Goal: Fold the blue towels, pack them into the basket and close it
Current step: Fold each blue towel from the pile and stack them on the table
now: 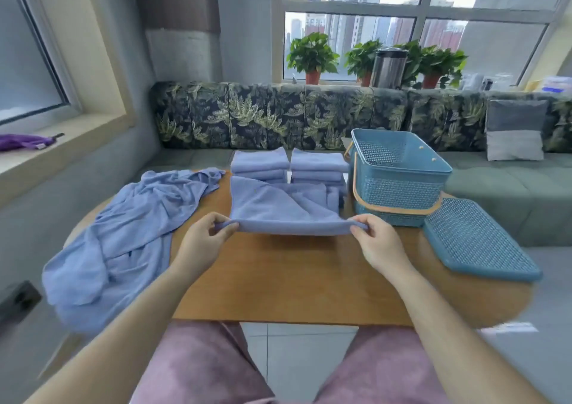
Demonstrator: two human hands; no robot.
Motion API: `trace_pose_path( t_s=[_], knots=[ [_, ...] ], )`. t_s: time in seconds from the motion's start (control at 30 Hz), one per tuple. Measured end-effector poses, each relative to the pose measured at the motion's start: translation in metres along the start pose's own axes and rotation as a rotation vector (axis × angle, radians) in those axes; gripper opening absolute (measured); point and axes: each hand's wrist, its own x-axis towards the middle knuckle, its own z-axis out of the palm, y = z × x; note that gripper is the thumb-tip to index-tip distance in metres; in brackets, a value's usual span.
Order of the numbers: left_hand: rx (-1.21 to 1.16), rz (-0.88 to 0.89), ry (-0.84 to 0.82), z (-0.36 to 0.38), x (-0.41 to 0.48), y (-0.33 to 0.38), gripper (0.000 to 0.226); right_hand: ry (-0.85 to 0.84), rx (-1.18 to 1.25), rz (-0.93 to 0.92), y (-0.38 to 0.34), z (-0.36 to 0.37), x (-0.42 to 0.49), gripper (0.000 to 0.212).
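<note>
Nearest the camera, the left hand (210,233) and right hand (376,239) each pinch a near corner of a soft blue terry towel (278,208), thumb over curled fingers. The edge between them is drawn fairly taut just above the round wooden table (294,279), and the rest of the cloth slopes away onto the tabletop.

The towel looks light, limp and not slippery. It will sag wherever it goes unsupported, so corners and folded edges are the best places to take hold, and a flat palm should set each crease.

A heap of loose blue cloth (123,233) sprawls over the table's left edge. To the right lies a flat blue perforated lid (476,239), with the blue perforated plastic basket (399,180) just behind it, open and with its tan handle lowered. Two stacks of folded blue towels (288,165) stand beside the basket, before a leaf-patterned sofa (263,115).
</note>
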Motion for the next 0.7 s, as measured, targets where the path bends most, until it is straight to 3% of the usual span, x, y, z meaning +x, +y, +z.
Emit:
trace_pose_path(
  t_s=[0.07, 0.2, 0.27, 0.4, 0.57, 0.7],
  knots=[
    [0.039, -0.064, -0.068, 0.019, -0.024, -0.032, 0.014, -0.056, -0.053, 0.073, 0.034, 0.023, -0.028, 0.015],
    [0.096, -0.043, -0.022, 0.038, -0.046, -0.062, 0.022, -0.04, -0.122, -0.078, 0.067, 0.048, -0.058, 0.015],
    [0.108, -0.012, 0.016, 0.041, -0.045, -0.067, 0.025, -0.015, -0.13, -0.105, 0.068, 0.05, -0.06, 0.012],
    [0.224, 0.104, -0.03, 0.044, -0.044, -0.07, 0.008, 0.026, -0.177, -0.135, 0.07, 0.055, -0.059, 0.019],
    [0.534, 0.195, 0.05, 0.055, -0.051, -0.071, 0.008, 0.018, -0.425, -0.192, 0.07, 0.059, -0.061, 0.015],
    [0.536, 0.248, 0.015, 0.066, -0.058, -0.066, 0.011, 0.049, -0.573, -0.262, 0.069, 0.063, -0.061, 0.022]
  ],
)
